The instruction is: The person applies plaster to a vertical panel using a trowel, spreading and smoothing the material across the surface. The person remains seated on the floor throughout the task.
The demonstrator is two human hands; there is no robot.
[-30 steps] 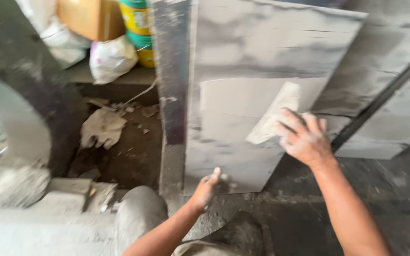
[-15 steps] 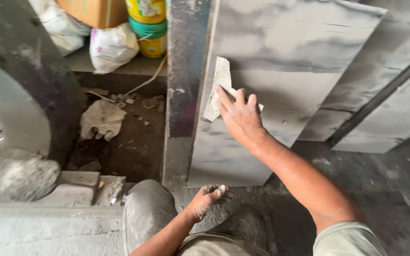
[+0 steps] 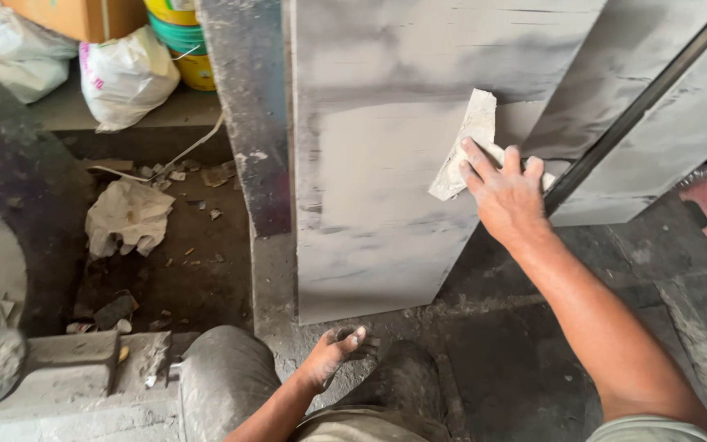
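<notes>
A large dusty grey panel (image 3: pixel 370 205) stands upright, leaning against a dark post. My right hand (image 3: pixel 505 192) presses a pale, stiff abrasive sheet (image 3: pixel 464 143) flat against the panel's right part, fingers spread over the sheet's lower end. My left hand (image 3: pixel 333 356), coated in grey dust, hangs low below the panel's bottom edge, by my knee. Its fingers are curled in with nothing visible in them. My dusty trouser leg (image 3: pixel 222 381) fills the bottom of the view.
A dark metal post (image 3: pixel 247 123) stands left of the panel, and more grey panels (image 3: pixel 656 115) lean at the right. White bags (image 3: pixel 124 74) and a yellow-green bucket (image 3: pixel 177 41) sit on a ledge. Crumpled paper (image 3: pixel 128 217) and debris lie in a pit beside a concrete block (image 3: pixel 71 360).
My right hand slid the sheet from mid-panel to the panel's left edge, then back to the right side. My left hand dropped from the panel's bottom edge toward my knee.
</notes>
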